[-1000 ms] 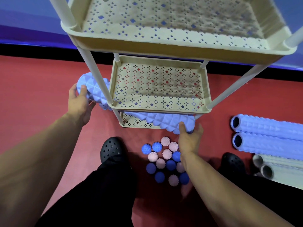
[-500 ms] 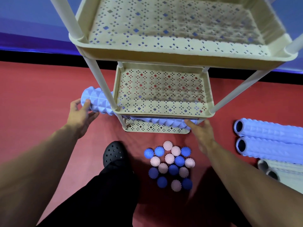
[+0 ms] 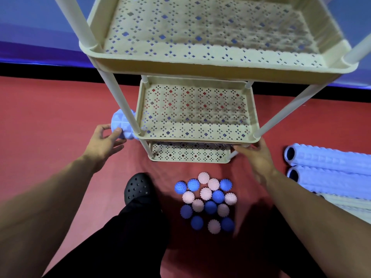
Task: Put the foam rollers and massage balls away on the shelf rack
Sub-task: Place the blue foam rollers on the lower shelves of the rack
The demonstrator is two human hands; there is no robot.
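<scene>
Shelf rack, beige plastic, three perforated trays on pale posts, stands on the red floor.

Top tray: nothing visible in it. Middle tray: nothing visible in it. Bottom tray: a blue textured foam roller lies across it, mostly hidden under the middle tray; its left end sticks out past the left front post.

Left hand at that protruding end, thumb on the roller, fingers loosely spread and only lightly curled. Right hand at the rack's right front corner, fingers reaching under the middle tray's edge; blurred, so cannot tell whether they touch the roller or the frame.

Massage balls, spiky, blue and pink, clustered on the floor just in front of the rack, between the forearms. Two more blue rollers lie side by side on the floor, right of the rack. Black clog beside the balls.
</scene>
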